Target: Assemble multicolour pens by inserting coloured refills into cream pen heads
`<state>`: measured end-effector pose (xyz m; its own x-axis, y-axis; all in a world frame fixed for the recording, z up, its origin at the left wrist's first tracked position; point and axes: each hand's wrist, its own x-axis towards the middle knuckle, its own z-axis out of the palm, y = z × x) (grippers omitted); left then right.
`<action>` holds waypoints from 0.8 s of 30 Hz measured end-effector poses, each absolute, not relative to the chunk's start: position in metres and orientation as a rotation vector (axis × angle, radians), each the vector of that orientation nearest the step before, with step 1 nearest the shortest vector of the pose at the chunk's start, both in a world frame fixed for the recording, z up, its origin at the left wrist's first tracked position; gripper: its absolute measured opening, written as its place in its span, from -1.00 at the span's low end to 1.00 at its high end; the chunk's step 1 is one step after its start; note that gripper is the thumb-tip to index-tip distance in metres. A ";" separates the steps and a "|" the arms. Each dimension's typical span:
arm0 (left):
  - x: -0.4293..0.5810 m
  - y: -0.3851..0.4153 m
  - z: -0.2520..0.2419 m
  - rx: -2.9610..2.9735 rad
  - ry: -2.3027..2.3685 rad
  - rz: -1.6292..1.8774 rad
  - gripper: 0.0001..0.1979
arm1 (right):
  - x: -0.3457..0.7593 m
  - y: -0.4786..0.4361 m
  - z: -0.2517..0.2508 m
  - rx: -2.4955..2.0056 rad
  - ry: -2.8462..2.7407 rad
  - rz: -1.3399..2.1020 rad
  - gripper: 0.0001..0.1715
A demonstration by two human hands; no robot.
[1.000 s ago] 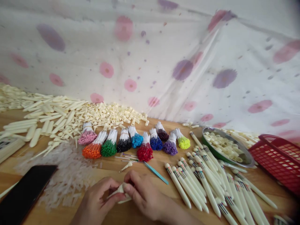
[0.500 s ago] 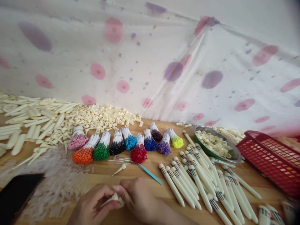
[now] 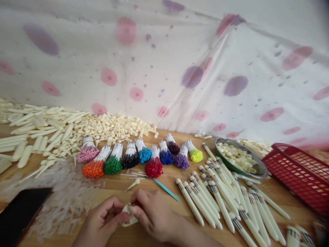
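Near the front edge of the table, my left hand [image 3: 101, 219] pinches a small cream plastic pen part [image 3: 130, 219] between thumb and fingers. My right hand [image 3: 155, 214] meets it from the other side, thumb and forefinger closed on the same part. Fingers cover much of it, so its exact shape is hard to make out. Just beyond the hands lie a loose cream pointed piece [image 3: 132, 185], a few thin refills [image 3: 133, 173] and turquoise tweezers [image 3: 166, 190]. Bundles of coloured refills, such as the red bundle [image 3: 154, 166], stand in rows behind.
Multicolour pens [image 3: 190, 202] lie piled on the right, by a metal bowl [image 3: 260, 171] of cream parts and a red basket [image 3: 295, 178]. On the left are a black phone [image 3: 24, 212], clear plastic pieces [image 3: 64, 195] and heaped cream parts [image 3: 115, 127]. A flowered plastic sheet [image 3: 154, 68] hangs behind.
The pen part has turned between my fingers and shows more of its surface. Both hands stay close together, and the whole view has shifted slightly.
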<state>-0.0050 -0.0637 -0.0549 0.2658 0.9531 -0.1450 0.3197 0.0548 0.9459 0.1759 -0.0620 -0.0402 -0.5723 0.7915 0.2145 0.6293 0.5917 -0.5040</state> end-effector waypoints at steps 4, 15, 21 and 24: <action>-0.003 -0.062 -0.053 1.346 1.142 0.626 -0.71 | 0.176 -0.062 -0.038 -1.025 -2.506 0.380 -0.68; -0.010 -0.070 -0.060 2.127 1.176 0.843 -0.88 | 0.168 -0.066 -0.042 -1.232 -2.225 0.894 -0.67; -0.005 -0.065 -0.054 2.501 1.051 1.052 -0.88 | 0.169 -0.064 -0.046 -1.263 -2.247 0.859 -0.63; 0.000 -0.062 -0.051 2.604 1.068 1.130 -0.88 | 0.173 -0.058 -0.048 -1.502 -2.286 0.683 -0.63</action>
<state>-0.0005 -0.0615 -0.0513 0.4757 0.6432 0.6000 0.5628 -0.7468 0.3544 0.1725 -0.0577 -0.0484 -0.3954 0.9185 0.0052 0.7650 0.3324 -0.5517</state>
